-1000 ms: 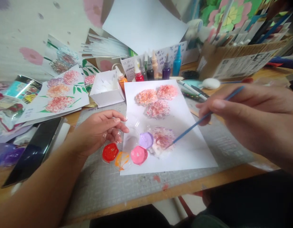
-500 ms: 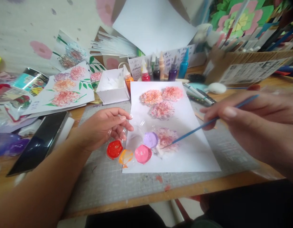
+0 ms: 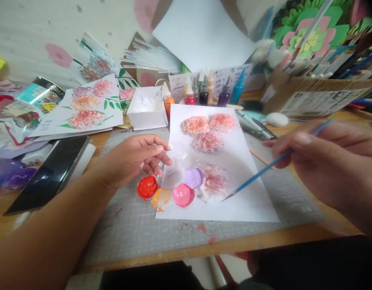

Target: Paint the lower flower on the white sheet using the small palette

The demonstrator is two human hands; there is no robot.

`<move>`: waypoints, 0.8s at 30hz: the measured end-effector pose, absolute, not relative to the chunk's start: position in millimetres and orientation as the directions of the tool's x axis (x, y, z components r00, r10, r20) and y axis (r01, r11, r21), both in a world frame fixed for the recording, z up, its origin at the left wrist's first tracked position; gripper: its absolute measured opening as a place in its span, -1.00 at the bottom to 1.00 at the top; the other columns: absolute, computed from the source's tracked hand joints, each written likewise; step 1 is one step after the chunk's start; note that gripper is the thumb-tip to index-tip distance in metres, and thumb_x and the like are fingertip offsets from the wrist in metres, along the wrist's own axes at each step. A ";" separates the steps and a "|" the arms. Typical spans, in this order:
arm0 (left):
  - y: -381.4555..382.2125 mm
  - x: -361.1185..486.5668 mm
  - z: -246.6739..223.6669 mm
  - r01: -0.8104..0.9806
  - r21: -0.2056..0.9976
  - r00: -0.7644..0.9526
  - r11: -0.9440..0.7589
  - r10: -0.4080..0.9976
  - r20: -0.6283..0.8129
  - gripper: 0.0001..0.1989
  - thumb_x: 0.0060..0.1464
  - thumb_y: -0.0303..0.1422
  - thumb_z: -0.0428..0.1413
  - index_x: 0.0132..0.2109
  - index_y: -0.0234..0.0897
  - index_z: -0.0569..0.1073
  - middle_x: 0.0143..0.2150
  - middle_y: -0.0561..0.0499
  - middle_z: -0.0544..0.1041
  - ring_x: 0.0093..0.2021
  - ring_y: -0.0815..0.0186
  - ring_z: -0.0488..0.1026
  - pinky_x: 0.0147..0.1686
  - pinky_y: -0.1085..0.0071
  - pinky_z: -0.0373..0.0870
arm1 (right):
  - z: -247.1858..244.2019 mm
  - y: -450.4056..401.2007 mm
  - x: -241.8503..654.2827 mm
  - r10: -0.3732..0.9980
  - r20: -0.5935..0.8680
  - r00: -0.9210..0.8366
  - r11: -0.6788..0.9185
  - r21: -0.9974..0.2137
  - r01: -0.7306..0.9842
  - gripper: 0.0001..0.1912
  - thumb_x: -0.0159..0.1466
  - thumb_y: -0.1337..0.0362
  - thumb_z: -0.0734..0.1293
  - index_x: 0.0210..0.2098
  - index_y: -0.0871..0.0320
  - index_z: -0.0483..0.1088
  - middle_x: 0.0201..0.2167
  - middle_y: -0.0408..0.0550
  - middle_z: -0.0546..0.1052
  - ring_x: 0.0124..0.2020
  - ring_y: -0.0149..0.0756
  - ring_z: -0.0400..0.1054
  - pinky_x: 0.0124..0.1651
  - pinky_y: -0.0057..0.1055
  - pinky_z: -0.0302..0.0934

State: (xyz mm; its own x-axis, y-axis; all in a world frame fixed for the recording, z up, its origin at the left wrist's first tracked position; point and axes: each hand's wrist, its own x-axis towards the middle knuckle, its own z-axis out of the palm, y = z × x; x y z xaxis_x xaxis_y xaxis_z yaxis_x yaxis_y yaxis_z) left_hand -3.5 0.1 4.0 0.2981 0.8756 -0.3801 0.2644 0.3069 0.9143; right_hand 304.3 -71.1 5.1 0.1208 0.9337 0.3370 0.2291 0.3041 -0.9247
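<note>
My right hand (image 3: 327,159) pinches a thin blue paintbrush (image 3: 260,172). Its tip is over the lower right edge of a pale pink painted flower (image 3: 215,180) on a white sheet of paper (image 3: 249,209); whether it touches the paper I cannot tell. At the sheet's left edge, the curled fingers of my left hand (image 3: 137,158) grip the rim of a clear plastic paint palette (image 3: 175,171). Red, orange, pink and lilac paint fill its wells. Further up the sheet are three more painted flowers (image 3: 208,142) in orange, pink and red.
Paint bottles (image 3: 204,92) and a small white box (image 3: 146,108) stand behind the sheet. Finished flower paintings (image 3: 86,104) and a dark phone (image 3: 50,173) lie left. A carton of pens and brushes (image 3: 315,94) is back right. A grey cutting mat (image 3: 128,225) lies underneath.
The paintbrush tip has moved right and slightly down, from within the lowest flower to its edge. My left hand keeps its grip on the palette. The view has shifted a little.
</note>
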 end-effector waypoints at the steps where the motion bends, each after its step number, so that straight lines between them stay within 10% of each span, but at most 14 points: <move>1: 0.1 -3.7 4.1 0.265 0.914 0.299 0.306 0.876 -0.380 -0.89 0.01 -0.34 0.14 -0.28 -0.24 0.45 -0.45 0.00 0.60 -0.64 0.41 0.43 -0.64 0.52 0.37 | 5.1 -70.8 304.3 0.931 0.338 0.135 0.311 -0.932 0.183 -0.88 0.16 0.24 0.39 -0.51 0.02 0.48 -0.48 -0.17 0.53 -0.45 -0.37 0.39 -0.36 -0.36 0.27; 6: 0.0 -4.8 2.7 0.253 0.916 0.318 0.312 0.867 -0.384 -0.89 0.02 -0.33 0.14 -0.27 -0.24 0.45 -0.44 0.00 0.60 -0.63 0.41 0.44 -0.62 0.51 0.38 | 6.6 -70.1 306.1 0.950 0.306 0.063 0.271 -0.907 0.322 -0.85 0.16 0.17 0.37 -0.49 0.05 0.50 -0.43 -0.08 0.55 -0.33 -0.24 0.44 -0.29 -0.30 0.29; 11: -2.7 -2.4 3.0 0.260 0.913 0.342 0.316 0.853 -0.393 -0.91 0.06 -0.34 0.10 -0.26 -0.24 0.43 -0.44 0.01 0.60 -0.63 0.43 0.44 -0.65 0.57 0.32 | 13.9 -75.2 299.3 0.918 0.375 0.133 0.364 -0.926 0.100 -0.91 0.17 0.27 0.35 -0.43 0.03 0.50 -0.44 -0.10 0.56 -0.33 -0.26 0.46 -0.25 -0.30 0.37; 17: -5.8 0.1 4.3 0.268 0.912 0.356 0.311 0.848 -0.394 -0.91 0.08 -0.35 0.08 -0.26 -0.26 0.43 -0.43 0.00 0.60 -0.63 0.44 0.44 -0.66 0.58 0.28 | 16.0 -83.9 288.0 0.921 0.389 -0.024 0.361 -0.827 0.432 -0.93 0.16 0.16 0.37 -0.37 -0.12 0.53 -0.38 -0.19 0.60 -0.38 -0.31 0.46 -0.36 -0.38 0.35; 24: -3.0 -1.9 2.6 0.261 0.914 0.332 0.311 0.860 -0.387 -0.90 0.06 -0.35 0.11 -0.26 -0.26 0.45 -0.44 -0.01 0.60 -0.63 0.44 0.44 -0.62 0.55 0.36 | 14.0 -74.4 301.0 0.904 0.396 0.163 0.374 -0.915 0.152 -0.86 0.17 0.30 0.33 -0.49 0.08 0.50 -0.47 -0.07 0.53 -0.33 -0.24 0.45 -0.27 -0.29 0.35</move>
State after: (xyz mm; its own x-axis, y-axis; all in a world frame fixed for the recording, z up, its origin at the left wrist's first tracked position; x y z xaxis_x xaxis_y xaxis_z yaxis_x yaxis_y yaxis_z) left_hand -1.9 -3.0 2.6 0.3323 0.8600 -0.3874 0.2615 0.3106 0.9139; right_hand 301.0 -74.4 14.0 0.1625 0.9036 0.3963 0.1519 0.3739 -0.9149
